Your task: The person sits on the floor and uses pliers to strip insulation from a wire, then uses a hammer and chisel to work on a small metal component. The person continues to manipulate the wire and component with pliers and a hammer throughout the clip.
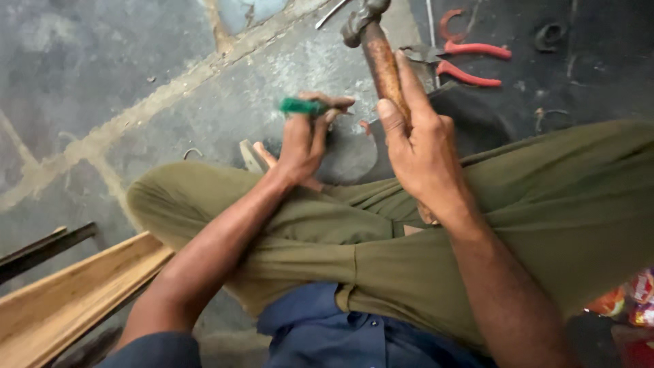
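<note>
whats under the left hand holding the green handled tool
Under the left hand, which grips the green-handled tool, lie a dark round plate and concrete floor. The tool's tip is hidden by the fingers.

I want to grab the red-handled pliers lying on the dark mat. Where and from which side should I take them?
Probably by the two red handles, coming from the right: the pliers lie flat with the handles spread and pointing right, bare mat beyond them. The metal nose points left, close to the hammer held in the right hand, so that side looks crowded.
</note>
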